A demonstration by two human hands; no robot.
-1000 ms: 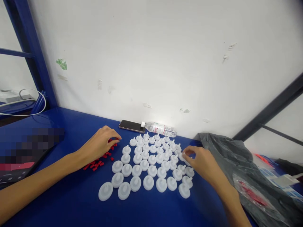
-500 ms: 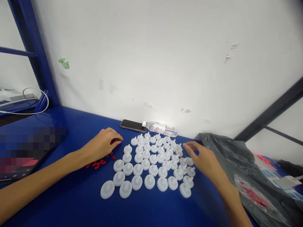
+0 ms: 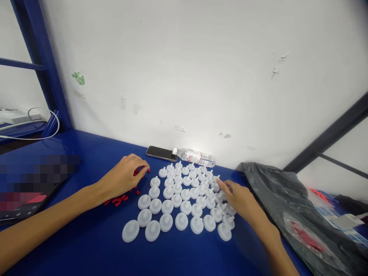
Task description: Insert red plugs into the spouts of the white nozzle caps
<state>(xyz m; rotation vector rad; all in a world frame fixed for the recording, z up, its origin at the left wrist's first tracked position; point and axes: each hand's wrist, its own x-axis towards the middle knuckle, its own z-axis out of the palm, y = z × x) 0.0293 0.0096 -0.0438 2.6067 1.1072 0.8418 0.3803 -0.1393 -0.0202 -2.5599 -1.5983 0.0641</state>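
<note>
Several white round discs with short spouts, one of them a near-left disc (image 3: 130, 231), lie in loose rows on the blue table (image 3: 94, 245). My left hand (image 3: 129, 172) is left of the rows, over small red pieces (image 3: 117, 201). Its thumb and forefinger come together around a small red piece (image 3: 148, 170) that shows at the fingertips. At the right side of the rows, my right hand (image 3: 235, 195) reaches over the discs. Thumb and fingertips close at the spout of a disc near the back right corner; the hand hides part of the discs beneath it.
A phone (image 3: 161, 153) and a clear bottle (image 3: 195, 156) lie by the wall behind the discs. On the right is a dark plastic bag (image 3: 267, 184) with a clear packet of red pieces (image 3: 306, 235) on it. A dark device (image 3: 25, 207) sits at the left.
My right hand has moved left onto the back right discs, and its fingers have closed at a spout. My left hand's fingertips have drawn together, with a red piece now showing there.
</note>
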